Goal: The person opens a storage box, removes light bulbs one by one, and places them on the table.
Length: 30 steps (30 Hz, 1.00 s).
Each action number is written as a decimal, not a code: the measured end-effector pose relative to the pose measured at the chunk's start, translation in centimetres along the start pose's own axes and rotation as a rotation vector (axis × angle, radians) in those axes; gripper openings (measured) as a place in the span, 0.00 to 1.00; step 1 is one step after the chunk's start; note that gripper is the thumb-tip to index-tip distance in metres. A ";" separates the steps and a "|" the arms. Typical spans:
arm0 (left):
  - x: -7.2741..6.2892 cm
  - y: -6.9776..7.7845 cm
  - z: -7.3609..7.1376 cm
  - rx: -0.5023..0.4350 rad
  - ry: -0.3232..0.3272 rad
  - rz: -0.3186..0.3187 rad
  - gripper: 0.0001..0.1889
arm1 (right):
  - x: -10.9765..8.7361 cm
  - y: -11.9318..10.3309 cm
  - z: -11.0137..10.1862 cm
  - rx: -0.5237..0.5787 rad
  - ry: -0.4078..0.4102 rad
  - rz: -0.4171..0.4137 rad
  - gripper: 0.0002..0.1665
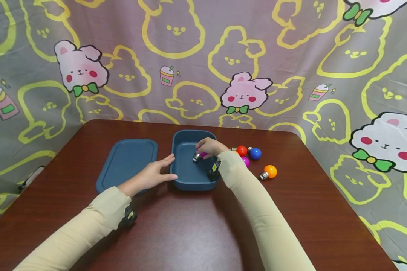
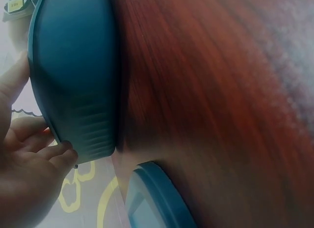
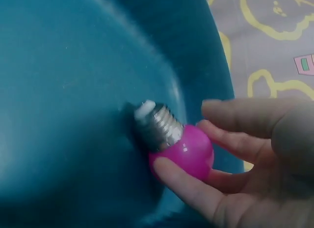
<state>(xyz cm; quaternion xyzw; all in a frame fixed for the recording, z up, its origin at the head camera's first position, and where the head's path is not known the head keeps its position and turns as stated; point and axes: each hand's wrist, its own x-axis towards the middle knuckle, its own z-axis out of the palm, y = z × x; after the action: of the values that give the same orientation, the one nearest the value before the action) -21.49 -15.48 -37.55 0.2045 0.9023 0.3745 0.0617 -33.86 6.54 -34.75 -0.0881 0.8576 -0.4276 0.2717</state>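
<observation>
In the head view my right hand (image 1: 211, 146) reaches inside a blue rectangular box (image 1: 194, 186) and holds a magenta light bulb (image 1: 202, 153). The right wrist view shows my right hand's (image 3: 250, 164) fingers around the round part of the bulb (image 3: 189, 154), its silver screw base pointing away, close to the box's inner wall. My left hand (image 1: 152, 174) touches the box's left side, thumb and fingers spread and fairly straight. Seen from the left wrist, that hand (image 2: 32, 169) rests its thumb and fingertips along the box's (image 2: 78, 66) rim.
A blue lid (image 1: 127, 162) lies flat left of the box. Right of the box, partly behind my sleeve, are several bulbs: red (image 1: 242, 151), blue (image 1: 255, 153), another magenta (image 1: 245, 162) and orange (image 1: 270, 171). A patterned curtain (image 1: 190, 67) hangs behind the brown table (image 1: 190, 233).
</observation>
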 end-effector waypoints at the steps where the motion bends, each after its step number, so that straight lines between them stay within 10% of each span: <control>1: 0.0 0.0 0.0 0.003 0.001 0.002 0.38 | -0.1 0.0 0.0 0.010 0.003 -0.007 0.21; 12: 0.1 -0.1 0.0 0.000 -0.001 0.011 0.40 | -1.8 -0.9 -1.3 0.110 0.039 -0.133 0.13; 30: 0.0 -0.1 0.1 -0.001 -0.004 0.012 0.39 | -10.1 3.8 -13.4 0.326 0.245 -0.259 0.23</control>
<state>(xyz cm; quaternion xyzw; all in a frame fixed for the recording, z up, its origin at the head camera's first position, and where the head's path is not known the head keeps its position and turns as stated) -21.46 -15.50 -37.73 0.2105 0.9007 0.3750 0.0612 -32.33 21.93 -27.29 -0.1000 0.7852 -0.5994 0.1192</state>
